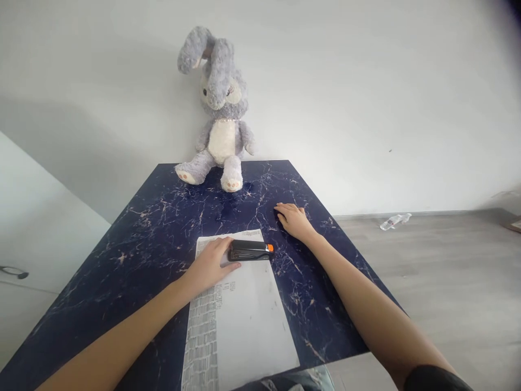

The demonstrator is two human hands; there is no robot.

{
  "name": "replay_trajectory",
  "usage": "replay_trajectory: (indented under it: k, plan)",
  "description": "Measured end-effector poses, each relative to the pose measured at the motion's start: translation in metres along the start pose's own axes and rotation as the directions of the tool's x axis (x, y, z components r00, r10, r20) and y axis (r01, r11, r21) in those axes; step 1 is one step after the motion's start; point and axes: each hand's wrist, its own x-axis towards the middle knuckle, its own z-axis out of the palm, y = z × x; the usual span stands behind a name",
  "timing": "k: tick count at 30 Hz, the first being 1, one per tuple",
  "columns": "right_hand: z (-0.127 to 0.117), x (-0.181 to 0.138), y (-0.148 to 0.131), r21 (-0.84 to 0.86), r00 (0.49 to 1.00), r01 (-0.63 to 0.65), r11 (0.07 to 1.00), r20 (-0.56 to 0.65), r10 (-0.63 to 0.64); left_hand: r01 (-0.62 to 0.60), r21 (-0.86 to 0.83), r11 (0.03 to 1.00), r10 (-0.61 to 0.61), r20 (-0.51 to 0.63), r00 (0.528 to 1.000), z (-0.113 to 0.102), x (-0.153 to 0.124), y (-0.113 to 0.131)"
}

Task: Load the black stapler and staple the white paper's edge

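**While the left hand (211, 266) closes on the stapler (249, 251), the right hand (293, 220) lies flat**

Where the top edge of a printed sheet of paper (244, 320) meets the dark tabletop, the stapler lies across the sheet's upper right corner. It is black, and its orange tip points to the right. The left hand comes in over the paper and takes the stapler's left end, with the thumb on the far side and the fingers curled along the near side. How firm the hold is cannot be told. The right hand is just beyond the stapler and to its right. It lies palm down on bare table (142, 228), fingers spread and pointing left, and holds nothing.

The paper runs from the stapler back toward the near edge of the table, with dense print down its left strip. The table is dark blue with pale marble veins. At its far edge a grey and white plush rabbit (220, 108) sits upright against the white wall, ears drooping. A white cabinet (36, 217) with a dark handle (14, 271) stands to the left. Well off to the right, a clear bottle (394, 221) lies on the grey floor (448, 282) near the wall.
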Motion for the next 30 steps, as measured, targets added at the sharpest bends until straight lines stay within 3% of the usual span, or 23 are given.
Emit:
replay_trajectory:
  k: [5, 9, 15, 20, 22, 24, 26, 28, 30]
  plan:
    - [-0.001, 0.001, -0.013, 0.176, 0.998, 0.059, 0.983, -0.044, -0.052, 0.009, -0.018, 1.000, -0.009, 0.004, 1.000, 0.005, 0.002, -0.004]
    - [0.002, -0.005, -0.028, 0.185, 0.993, 0.118, 0.976, -0.019, -0.116, 0.006, -0.018, 1.000, -0.006, 0.001, 1.000, 0.004, 0.003, -0.001]
    - [0.007, -0.003, -0.025, 0.107, 0.997, 0.013, 0.994, -0.080, -0.005, -0.009, -0.038, 0.999, 0.009, 0.009, 1.000, 0.001, 0.003, 0.002]
    - [-0.006, 0.001, -0.024, 0.228, 0.985, -0.017, 0.974, -0.166, 0.056, -0.006, -0.071, 0.997, 0.007, 0.004, 1.000, 0.002, 0.004, 0.003]
    - [-0.015, -0.004, -0.042, 0.393, 0.985, 0.093, 0.915, -0.172, -0.026, -0.019, -0.115, 0.993, 0.021, 0.014, 1.000, -0.003, 0.003, 0.004]
    - [-0.023, -0.013, -0.067, 0.588, 0.966, 0.223, 0.778, -0.028, -0.255, -0.082, -0.257, 0.963, 0.091, 0.023, 0.996, -0.011, 0.002, 0.002]
    - [-0.027, -0.021, -0.091, 0.669, 0.870, 0.289, 0.684, 0.115, -0.480, -0.144, -0.444, 0.885, 0.123, -0.076, 0.989, -0.021, 0.001, -0.005]
    - [-0.028, -0.025, -0.106, 0.634, 0.809, 0.326, 0.701, 0.197, -0.555, -0.167, -0.543, 0.823, 0.023, -0.261, 0.965, -0.028, 0.001, -0.016]
    - [-0.031, -0.025, -0.111, 0.565, 0.792, 0.340, 0.752, 0.260, -0.553, -0.127, -0.544, 0.829, -0.118, -0.392, 0.912, -0.031, 0.003, -0.029]
